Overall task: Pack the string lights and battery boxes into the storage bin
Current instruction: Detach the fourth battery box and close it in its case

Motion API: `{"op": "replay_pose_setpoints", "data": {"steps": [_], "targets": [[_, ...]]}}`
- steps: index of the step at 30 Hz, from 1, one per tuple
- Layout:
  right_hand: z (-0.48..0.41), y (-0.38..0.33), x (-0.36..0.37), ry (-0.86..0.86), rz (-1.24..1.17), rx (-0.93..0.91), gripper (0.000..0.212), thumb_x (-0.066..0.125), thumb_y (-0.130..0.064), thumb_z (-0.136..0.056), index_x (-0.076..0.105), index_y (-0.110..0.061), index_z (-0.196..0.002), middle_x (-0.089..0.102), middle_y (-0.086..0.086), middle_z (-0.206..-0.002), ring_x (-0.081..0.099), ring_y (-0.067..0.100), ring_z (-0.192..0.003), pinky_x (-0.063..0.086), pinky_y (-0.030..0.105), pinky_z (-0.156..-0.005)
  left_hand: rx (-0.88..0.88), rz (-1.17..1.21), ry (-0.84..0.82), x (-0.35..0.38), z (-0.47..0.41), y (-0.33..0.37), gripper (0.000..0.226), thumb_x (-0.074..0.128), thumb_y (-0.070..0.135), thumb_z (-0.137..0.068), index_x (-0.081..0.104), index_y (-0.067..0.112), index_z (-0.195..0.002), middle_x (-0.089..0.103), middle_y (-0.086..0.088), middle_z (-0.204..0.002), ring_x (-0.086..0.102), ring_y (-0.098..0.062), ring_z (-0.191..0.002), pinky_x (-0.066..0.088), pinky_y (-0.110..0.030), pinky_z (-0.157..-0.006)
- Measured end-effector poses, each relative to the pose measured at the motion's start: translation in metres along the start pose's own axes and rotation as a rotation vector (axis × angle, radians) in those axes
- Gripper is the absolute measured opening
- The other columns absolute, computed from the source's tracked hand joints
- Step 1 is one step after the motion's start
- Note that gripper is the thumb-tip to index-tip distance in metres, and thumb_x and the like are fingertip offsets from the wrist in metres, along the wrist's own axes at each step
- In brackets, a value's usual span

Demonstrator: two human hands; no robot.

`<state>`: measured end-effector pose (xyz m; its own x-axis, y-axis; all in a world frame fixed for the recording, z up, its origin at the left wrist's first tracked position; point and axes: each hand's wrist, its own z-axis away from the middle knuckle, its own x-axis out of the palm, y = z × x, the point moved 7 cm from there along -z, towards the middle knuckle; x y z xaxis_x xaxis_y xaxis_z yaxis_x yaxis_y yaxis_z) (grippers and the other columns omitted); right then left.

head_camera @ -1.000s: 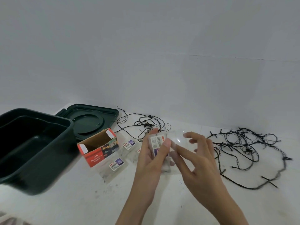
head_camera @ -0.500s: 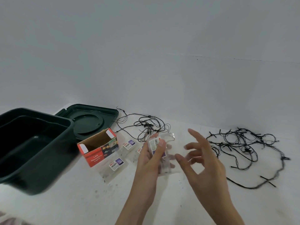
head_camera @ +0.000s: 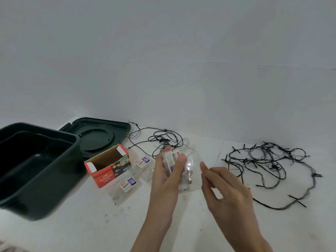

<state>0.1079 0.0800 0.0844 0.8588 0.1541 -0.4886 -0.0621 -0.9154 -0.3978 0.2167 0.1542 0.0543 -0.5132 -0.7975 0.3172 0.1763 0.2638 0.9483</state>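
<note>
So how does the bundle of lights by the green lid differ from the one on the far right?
The lid-side bundle is thin wire bunched in a small tangle; the right bundle is thicker cord with stubby bulbs sticking out. The right bundle also sprawls wider, with a tail trailing toward the near edge. Both are black, loose on the white table, neither in the bin.
</note>
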Motion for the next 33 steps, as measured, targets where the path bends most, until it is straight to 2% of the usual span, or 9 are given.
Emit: {"op": "replay_pose_setpoints", "data": {"steps": [3, 5, 9, 12, 16, 21, 24, 29, 33], "targets": [[-0.002, 0.001, 0.001, -0.036, 0.024, -0.002, 0.024, 0.052, -0.015, -0.089, 0.073, -0.002, -0.091, 0.058, 0.003, -0.07, 0.052, 0.016, -0.057, 0.043, 0.021, -0.055, 0.017, -0.007, 0.019, 0.0, 0.001, 0.0, 0.038, 0.061, 0.032, -0.081, 0.053, 0.025, -0.117, 0.069, -0.006, -0.096, 0.065, -0.009, -0.068, 0.056, -0.023, -0.06], [-0.002, 0.002, 0.002, -0.068, 0.031, -0.01, 0.025, 0.052, -0.016, -0.089, 0.073, -0.003, -0.094, 0.058, 0.002, -0.071, 0.052, 0.015, -0.058, 0.042, 0.021, -0.056, 0.031, -0.031, 0.031, 0.0, 0.001, 0.0, 0.035, 0.061, 0.028, -0.084, 0.052, 0.025, -0.118, 0.069, -0.001, -0.091, 0.066, -0.009, -0.07, 0.058, -0.027, -0.066], [-0.002, 0.0, 0.003, -0.156, 0.014, -0.043, 0.026, 0.052, -0.017, -0.09, 0.07, -0.003, -0.101, 0.056, 0.001, -0.077, 0.052, 0.012, -0.064, 0.043, 0.021, -0.058, 0.042, -0.102, 0.048, -0.002, 0.0, -0.002, 0.037, 0.06, 0.036, -0.082, 0.05, 0.034, -0.117, 0.069, 0.007, -0.091, 0.068, -0.01, -0.077, 0.057, -0.034, -0.079], [-0.003, 0.003, 0.003, -0.168, 0.018, -0.032, 0.026, 0.05, -0.017, -0.091, 0.07, -0.002, -0.095, 0.055, 0.001, -0.076, 0.05, 0.012, -0.063, 0.042, 0.02, -0.057, 0.041, -0.099, 0.049, 0.0, 0.0, -0.002, 0.037, 0.06, 0.032, -0.084, 0.049, 0.032, -0.119, 0.069, 0.006, -0.096, 0.067, -0.009, -0.076, 0.058, -0.031, -0.075], [-0.001, 0.015, 0.0, -0.085, 0.016, 0.058, 0.023, 0.056, -0.014, -0.088, 0.072, -0.002, -0.097, 0.056, 0.003, -0.073, 0.045, 0.012, -0.06, 0.036, 0.017, -0.053, 0.048, -0.091, 0.028, 0.007, 0.002, -0.001, 0.034, 0.061, 0.033, -0.082, 0.05, 0.034, -0.114, 0.069, 0.011, -0.085, 0.067, -0.01, -0.073, 0.057, -0.03, -0.072], [0.001, 0.013, -0.003, -0.093, 0.05, -0.006, 0.029, 0.05, -0.016, -0.09, 0.07, 0.001, -0.103, 0.057, 0.004, -0.076, 0.048, 0.011, -0.063, 0.041, 0.019, -0.057, 0.058, -0.092, 0.039, 0.009, 0.002, -0.002, 0.036, 0.061, 0.034, -0.081, 0.049, 0.032, -0.115, 0.068, 0.009, -0.085, 0.066, -0.011, -0.073, 0.057, -0.025, -0.068], [0.002, 0.008, -0.005, -0.086, 0.059, -0.048, 0.028, 0.051, -0.014, -0.089, 0.071, 0.001, -0.102, 0.058, 0.006, -0.078, 0.049, 0.012, -0.066, 0.042, 0.019, -0.059, 0.056, -0.111, 0.05, 0.009, 0.0, -0.004, 0.038, 0.063, 0.033, -0.081, 0.049, 0.032, -0.117, 0.068, 0.005, -0.089, 0.067, -0.014, -0.077, 0.057, -0.027, -0.073], [0.003, 0.008, -0.003, -0.167, 0.014, -0.066, 0.029, 0.051, -0.016, -0.089, 0.069, -0.004, -0.109, 0.057, 0.002, -0.089, 0.053, 0.012, -0.071, 0.043, 0.019, -0.062, 0.047, -0.131, 0.029, 0.009, -0.002, -0.006, 0.038, 0.063, 0.034, -0.082, 0.049, 0.035, -0.117, 0.068, 0.004, -0.094, 0.068, -0.012, -0.078, 0.057, -0.028, -0.074], [0.0, 0.011, -0.004, -0.211, -0.157, 0.005, 0.031, 0.049, -0.017, -0.088, 0.068, -0.008, -0.11, 0.055, -0.01, -0.109, 0.053, 0.004, -0.085, 0.042, 0.01, -0.077, 0.032, -0.106, 0.026, 0.006, -0.002, -0.007, 0.038, 0.062, 0.034, -0.083, 0.05, 0.033, -0.119, 0.068, 0.009, -0.091, 0.068, -0.012, -0.078, 0.057, -0.033, -0.078]]}}
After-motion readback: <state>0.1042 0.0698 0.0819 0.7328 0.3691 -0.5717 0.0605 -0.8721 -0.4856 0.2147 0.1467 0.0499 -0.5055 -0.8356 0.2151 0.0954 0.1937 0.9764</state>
